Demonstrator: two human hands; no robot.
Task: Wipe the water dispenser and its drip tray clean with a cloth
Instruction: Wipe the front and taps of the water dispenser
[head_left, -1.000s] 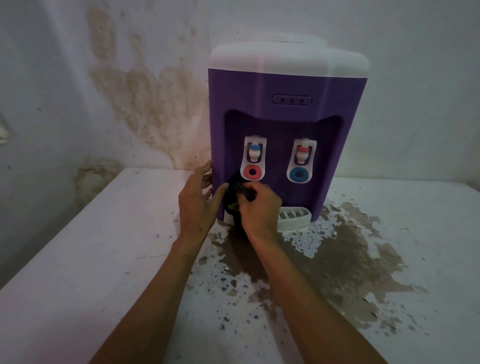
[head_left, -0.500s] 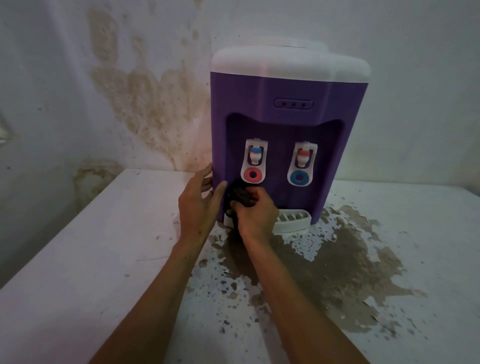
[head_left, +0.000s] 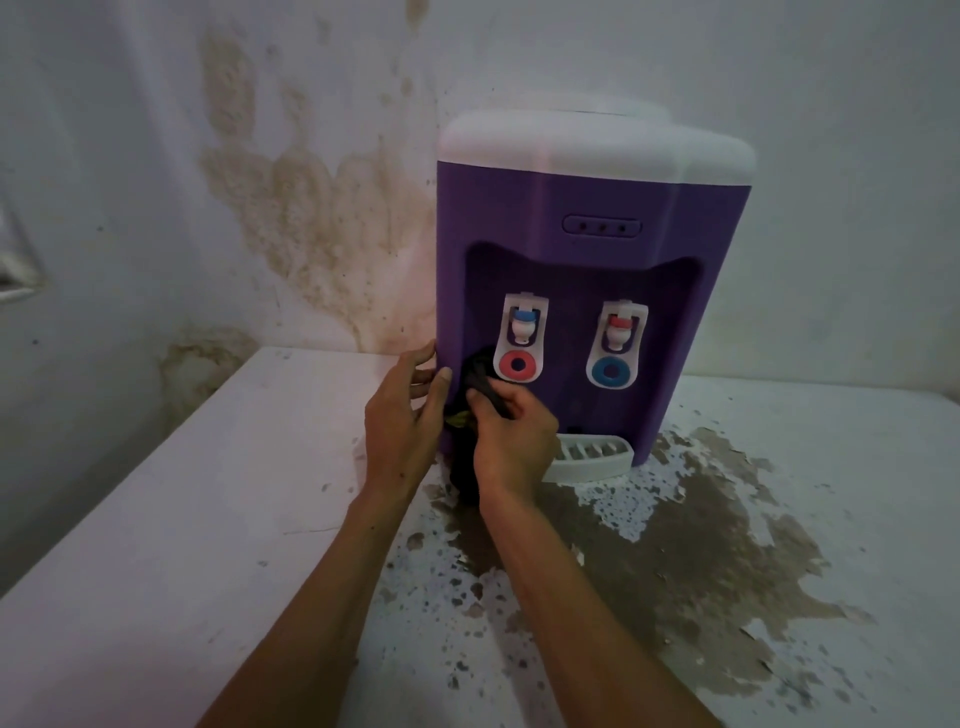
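The water dispenser stands at the back of my table, close to the wall: a boxy purple plastic body under a smooth, rounded white top, with a recessed front that holds two white taps. My right hand grips a dark, bunched cloth, fingers curled round it, and presses it into the lower left of that recess, just below and beside the left tap with its red ring; a tail of the cloth hangs down to the tabletop. My left hand lies flat against the dispenser's left edge, fingers straight and holding nothing. The right tap has a blue ring. The white slotted drip tray juts from the base, its left part hidden behind my right hand. The white table is peeling in front, with brown flaked patches. The wall behind is stained tan and rough.
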